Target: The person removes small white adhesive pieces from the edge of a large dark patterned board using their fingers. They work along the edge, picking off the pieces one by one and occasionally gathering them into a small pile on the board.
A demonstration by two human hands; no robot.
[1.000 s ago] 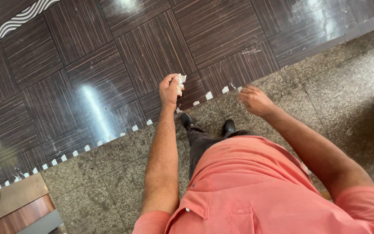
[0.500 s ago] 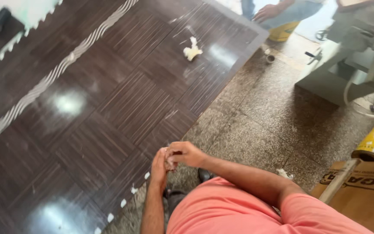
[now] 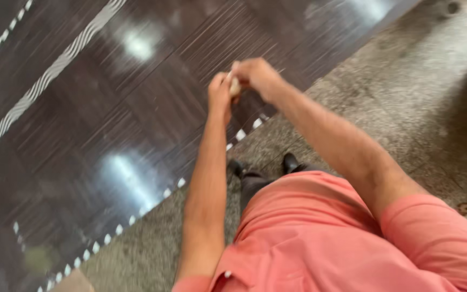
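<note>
Between the two hands, held out in front of the body, a small pale wad (image 3: 235, 86) is pinched; it looks like crumpled paper or cloth, though motion blur leaves its kind uncertain. The left hand (image 3: 220, 96) is closed about the wad from below, with the fingers curled narrowly, and the right hand (image 3: 256, 75) is folded over it from above, so that both grips are tight on the same item and the hands touch. For the handling to be done well, the wad is best kept pressed between the fingertips of both hands, with the wrists held near each other, since so small and light a piece could probably slip out if either grip were loosened. Both forearms are stretched forward from a salmon-pink shirt (image 3: 320, 238). Beneath the hands lies a dark, glossy floor (image 3: 109, 108) of wood-grain squares, on which lamp reflections are seen. A dashed white line (image 3: 241, 134) marks its edge, and speckled grey stone paving (image 3: 395, 97) adjoins it. Dark shoes (image 3: 290, 161) are seen on the paving, just beside that line.
</note>
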